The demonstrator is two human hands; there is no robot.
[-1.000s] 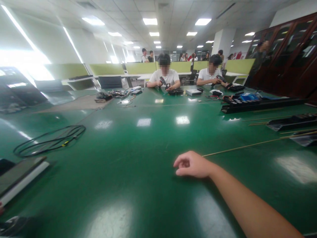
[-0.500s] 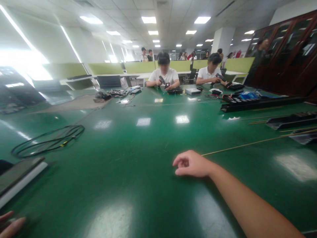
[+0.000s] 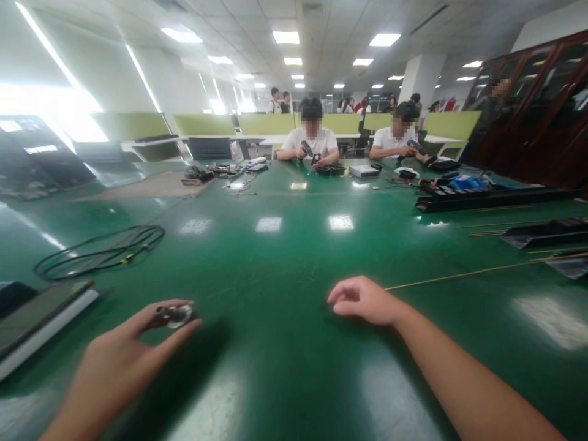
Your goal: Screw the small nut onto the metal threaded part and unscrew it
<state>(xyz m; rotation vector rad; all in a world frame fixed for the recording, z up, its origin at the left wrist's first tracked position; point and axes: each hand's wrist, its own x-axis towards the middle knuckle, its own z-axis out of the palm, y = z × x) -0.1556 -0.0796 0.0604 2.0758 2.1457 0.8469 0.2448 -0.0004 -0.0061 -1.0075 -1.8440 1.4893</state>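
My left hand (image 3: 124, 349) is raised over the green table (image 3: 257, 275) at the lower left, its thumb and fingers closed round a small round metal part (image 3: 178, 316). The part looks dark with a shiny ring. Right of centre, my right hand (image 3: 365, 300) rests on the tabletop with its fingers curled; a gap shows between thumb and fingers, and nothing is visible in it. A thin yellowish rod (image 3: 459, 276) lies just behind the right hand and runs off to the right.
A coiled black cable (image 3: 103, 252) and a flat dark box (image 3: 46, 318) lie on the left. Black channels (image 3: 496, 197) and more rods are at the right. Two people sit across the table, handling tools near small parts and cables.
My left hand has come in from the lower left corner, bringing the small metal part into view. My right hand stays almost in place, its fingers slightly closer together. The view has shifted slightly.
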